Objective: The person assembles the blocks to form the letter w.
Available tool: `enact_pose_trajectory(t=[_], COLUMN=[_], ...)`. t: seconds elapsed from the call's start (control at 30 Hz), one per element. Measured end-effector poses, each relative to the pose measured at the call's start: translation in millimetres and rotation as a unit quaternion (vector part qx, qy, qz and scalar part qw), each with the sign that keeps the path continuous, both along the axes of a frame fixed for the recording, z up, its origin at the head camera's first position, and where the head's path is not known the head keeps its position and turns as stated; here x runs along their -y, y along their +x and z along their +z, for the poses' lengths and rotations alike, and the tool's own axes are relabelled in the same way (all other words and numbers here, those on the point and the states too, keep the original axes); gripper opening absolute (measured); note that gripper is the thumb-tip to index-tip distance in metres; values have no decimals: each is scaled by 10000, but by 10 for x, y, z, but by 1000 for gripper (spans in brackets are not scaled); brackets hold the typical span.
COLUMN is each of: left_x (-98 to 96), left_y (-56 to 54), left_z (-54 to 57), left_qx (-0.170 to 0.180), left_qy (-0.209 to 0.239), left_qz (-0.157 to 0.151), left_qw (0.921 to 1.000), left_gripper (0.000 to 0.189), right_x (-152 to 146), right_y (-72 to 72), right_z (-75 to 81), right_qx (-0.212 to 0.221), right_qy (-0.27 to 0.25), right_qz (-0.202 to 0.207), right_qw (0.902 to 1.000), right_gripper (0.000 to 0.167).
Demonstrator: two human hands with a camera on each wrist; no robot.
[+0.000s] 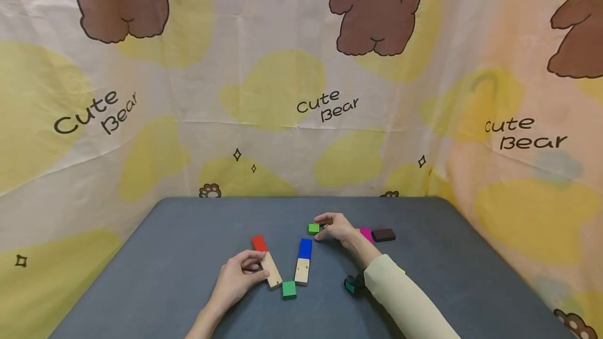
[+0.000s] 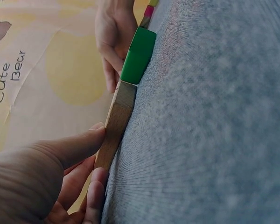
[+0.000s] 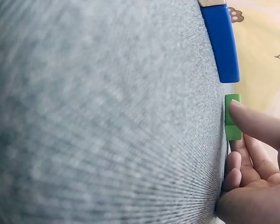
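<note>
Item: wood block [image 1: 273, 272], pinched by left hand [image 1: 237, 276]. Item: lime block [image 1: 313, 229], pinched by right hand [image 1: 336, 228] (both loosely curled).

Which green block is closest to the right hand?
The light green block, between the right hand's thumb and finger. The darker green block lies nearer the person.

Head view shows soft, even, diffuse light, with a faint shadow beneath the right sleeve [image 1: 410, 297] on the grey tabletop [image 1: 141, 286]; left wrist view is dimmer, the left hand [image 2: 42, 172] darkened; right wrist view is paler; in both, the tabletop's weave blurs into radial streaks.
</note>
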State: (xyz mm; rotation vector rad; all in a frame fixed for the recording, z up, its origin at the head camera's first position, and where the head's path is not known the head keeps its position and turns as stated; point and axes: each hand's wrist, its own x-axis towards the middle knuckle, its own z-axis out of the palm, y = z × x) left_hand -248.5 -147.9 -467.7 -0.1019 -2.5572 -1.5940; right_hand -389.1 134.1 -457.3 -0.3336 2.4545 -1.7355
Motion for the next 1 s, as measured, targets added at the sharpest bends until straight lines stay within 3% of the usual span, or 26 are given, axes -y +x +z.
enact_pose_trajectory(t=[0.3,1.0], left_x=[-10,-5], left_y=[0,11], left_z=[-17,0], left_qx=[14,90], left_qy=[11,-16], left_qz=[-25,63], left_qw=[10000,9999], left_gripper=[40,40], right_x=[-19,-52], right_y=[11,32], right_z=[-27,-6], right_qx=[55,46], right_qy=[104,-146], right_qz=[-122,161], right_qw=[9999,9998], right_gripper=[41,38])
